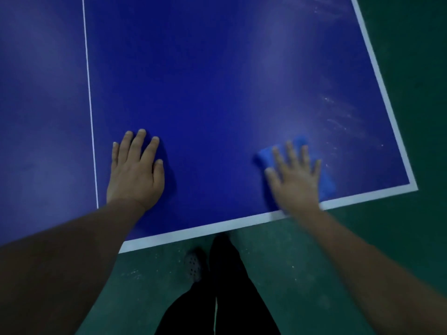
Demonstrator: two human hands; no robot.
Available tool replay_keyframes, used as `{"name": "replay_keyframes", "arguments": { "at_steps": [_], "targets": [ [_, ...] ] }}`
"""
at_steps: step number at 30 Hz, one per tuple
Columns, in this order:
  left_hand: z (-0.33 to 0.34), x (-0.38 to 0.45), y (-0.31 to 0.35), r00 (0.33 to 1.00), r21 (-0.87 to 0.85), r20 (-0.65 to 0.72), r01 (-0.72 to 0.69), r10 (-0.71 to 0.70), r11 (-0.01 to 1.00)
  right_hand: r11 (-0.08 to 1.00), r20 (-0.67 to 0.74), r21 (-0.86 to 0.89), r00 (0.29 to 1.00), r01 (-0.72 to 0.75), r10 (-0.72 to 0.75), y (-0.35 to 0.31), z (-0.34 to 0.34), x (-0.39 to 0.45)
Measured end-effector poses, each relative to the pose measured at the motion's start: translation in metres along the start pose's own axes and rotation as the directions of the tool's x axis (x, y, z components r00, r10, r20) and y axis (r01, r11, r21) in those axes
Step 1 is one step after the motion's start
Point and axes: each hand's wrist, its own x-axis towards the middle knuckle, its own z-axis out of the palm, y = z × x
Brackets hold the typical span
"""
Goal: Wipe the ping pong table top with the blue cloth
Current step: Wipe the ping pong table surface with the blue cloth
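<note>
The dark blue ping pong table top [212, 88] fills the upper view, with a white border along its near and right edges. The blue cloth [326, 182] lies flat near the table's near right corner. My right hand [295, 177] presses down on the cloth with fingers spread; the hand is blurred. My left hand [135, 170] rests palm-down on the bare table just right of the thin white centre line [90, 105], holding nothing. Pale dusty streaks [343, 117] show on the surface beyond the cloth.
Green floor [411, 68] lies to the right of the table and below its near edge. My dark trouser legs [225, 298] and a perforated shoe [193, 265] stand close to the near edge.
</note>
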Motion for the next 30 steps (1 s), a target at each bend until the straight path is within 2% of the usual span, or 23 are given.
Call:
{"name": "replay_keyframes", "arguments": {
  "at_steps": [1,3,4,5,6,7,8,9,10,11,14,17,20,21,22,23,24,25,26,27,28,30],
  "targets": [
    [0.0,0.0,0.0,1.0,0.007,0.003,-0.002,0.002,1.0,0.987,0.016,0.032,0.988,-0.157,0.157,0.019,-0.006,0.011],
    [-0.002,0.001,0.001,1.0,0.01,0.003,-0.002,0.002,1.0,0.907,0.021,0.128,0.915,-0.401,0.402,0.024,-0.012,0.022],
    [-0.002,0.001,0.002,1.0,0.009,0.004,-0.002,0.002,1.0,0.865,0.015,0.151,0.876,-0.479,0.482,0.007,-0.01,0.02],
    [-0.003,0.0,0.002,1.0,0.009,0.008,-0.002,0.002,1.0,0.858,0.0,0.147,0.867,-0.492,0.498,-0.019,-0.006,0.012],
    [-0.004,-0.001,0.002,1.0,0.01,0.009,-0.001,0.001,1.0,0.9,-0.046,0.143,0.905,-0.412,0.422,-0.049,0.0,0.0],
    [-0.004,-0.001,0.002,1.0,0.013,0.005,0.001,-0.001,1.0,0.964,-0.076,0.118,0.966,-0.239,0.248,-0.078,0.006,-0.017],
    [-0.004,-0.001,0.002,1.0,0.016,0.001,0.001,-0.001,1.0,0.997,-0.067,0.075,0.998,-0.008,0.013,-0.1,0.013,-0.037],
    [-0.003,-0.001,0.002,1.0,0.019,0.001,-0.001,0.001,1.0,0.982,-0.031,0.035,0.982,0.188,-0.187,-0.108,0.019,-0.055],
    [-0.003,-0.001,0.002,1.0,0.023,0.002,-0.003,0.003,1.0,0.959,-0.006,-0.002,0.959,0.284,-0.284,-0.1,0.023,-0.064],
    [-0.003,-0.001,0.002,1.0,0.027,0.0,-0.003,0.003,1.0,0.958,0.008,-0.018,0.958,0.286,-0.286,-0.079,0.023,-0.064],
    [-0.002,-0.001,0.002,1.0,0.04,-0.001,-0.012,0.012,0.999,1.0,0.017,-0.03,1.0,-0.008,0.008,0.005,0.015,-0.049],
    [-0.002,-0.001,0.003,1.0,0.074,0.001,-0.015,0.015,0.997,0.959,0.069,0.017,0.957,-0.283,0.281,0.069,0.001,-0.033],
    [-0.002,-0.001,0.006,1.0,0.147,0.025,-0.02,0.017,0.989,0.855,0.037,0.151,0.867,-0.496,0.497,0.059,-0.001,-0.018],
    [-0.004,-0.001,0.007,0.999,0.184,0.029,-0.023,0.018,0.983,0.85,0.031,0.151,0.862,-0.504,0.506,0.043,0.0,-0.016],
    [-0.005,-0.001,0.009,0.999,0.212,0.029,-0.022,0.016,0.977,0.887,0.016,0.122,0.894,-0.446,0.447,0.024,0.002,-0.017],
    [-0.006,-0.002,0.012,1.0,0.222,0.024,-0.017,0.012,0.975,0.951,-0.006,0.08,0.954,-0.299,0.301,0.006,0.005,-0.021],
    [-0.007,-0.004,0.016,1.0,0.212,0.015,-0.009,0.006,0.977,0.996,-0.002,0.036,0.997,-0.078,0.078,-0.008,0.007,-0.027],
    [-0.007,-0.007,0.023,1.0,0.189,0.003,-0.002,0.001,0.982,0.986,0.036,0.001,0.985,0.167,-0.166,-0.013,0.009,-0.032],
    [-0.007,-0.012,0.033,1.0,0.157,-0.006,0.0,0.001,0.988,0.935,0.066,-0.015,0.934,0.353,-0.352,-0.006,0.007,-0.032],
    [-0.004,-0.018,0.047,1.0,0.122,-0.012,0.0,0.002,0.993,0.901,0.075,-0.011,0.899,0.433,-0.431,0.01,0.002,-0.023],
    [-0.001,-0.024,0.063,1.0,0.085,-0.015,-0.001,0.002,0.996,0.919,0.068,-0.004,0.917,0.393,-0.392,0.031,-0.002,-0.009],
    [0.009,-0.036,0.099,1.0,0.016,-0.014,0.0,0.001,1.0,0.997,0.045,-0.003,0.996,0.074,-0.074,0.085,-0.01,0.019]
  ]
}}
